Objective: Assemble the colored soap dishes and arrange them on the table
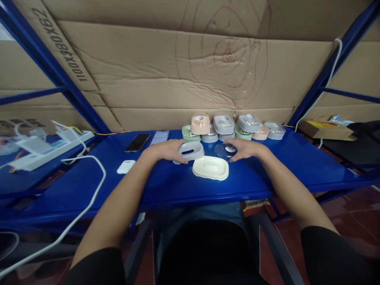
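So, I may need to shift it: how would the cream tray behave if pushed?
The cream tray looks shallow, so it's probably light for its size. Lying low and flat, it would likely slide across the smooth blue tabletop rather than tip.

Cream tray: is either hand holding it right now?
No, the left hand holds the grey slotted piece and the right hand the clear cover, while the cream tray lies on the blue table.
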A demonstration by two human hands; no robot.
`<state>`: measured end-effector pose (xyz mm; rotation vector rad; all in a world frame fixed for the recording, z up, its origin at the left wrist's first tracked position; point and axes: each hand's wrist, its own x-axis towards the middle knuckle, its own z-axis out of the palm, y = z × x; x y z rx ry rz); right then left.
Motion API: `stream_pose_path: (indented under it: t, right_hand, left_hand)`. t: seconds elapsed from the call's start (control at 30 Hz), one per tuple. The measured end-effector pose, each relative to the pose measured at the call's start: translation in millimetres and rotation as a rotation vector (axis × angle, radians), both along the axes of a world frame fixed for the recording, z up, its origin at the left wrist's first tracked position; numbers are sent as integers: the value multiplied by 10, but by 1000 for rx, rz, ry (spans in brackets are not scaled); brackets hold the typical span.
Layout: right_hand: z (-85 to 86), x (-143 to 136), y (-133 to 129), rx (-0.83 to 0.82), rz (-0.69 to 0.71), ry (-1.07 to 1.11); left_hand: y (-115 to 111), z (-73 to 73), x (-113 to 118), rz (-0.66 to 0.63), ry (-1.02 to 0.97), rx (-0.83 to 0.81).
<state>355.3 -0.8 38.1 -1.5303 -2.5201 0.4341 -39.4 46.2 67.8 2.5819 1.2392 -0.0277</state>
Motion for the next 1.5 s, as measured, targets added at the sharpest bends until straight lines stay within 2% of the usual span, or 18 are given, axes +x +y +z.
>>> stream_pose_path:
  t: [0.17,0.4,0.47,0.57,0.67,0.83,1.13,1.5]
  right_hand:
    - [80,76,-34,59,-60,-14]
    - [203,-104,-173,222,25,178]
    - [211,-146,-174,262,-16,202]
    - [222,-146,-152,349,-133,262]
    - [240,-115,-133,440,-231,346]
    - [226,-120,-118,485,-256,377]
    - [119,-163,-86,440,-201,377]
    - [105,-164,-88,442,-191,370]
  left_hand:
    - [-109,90,82,44,37,-4]
    - [-85,186,-13,115,36,89]
    - [-126,199,19,76,-39,102]
    - [-224,157,132,-65,-168,98]
    - [-343,48,297,-227,-236,67]
    - [-483,-128,496,-357,-238,32]
    - [-512,-168,521,-408,-206,3]
    - [-618,-74,546,-409,-157,-74]
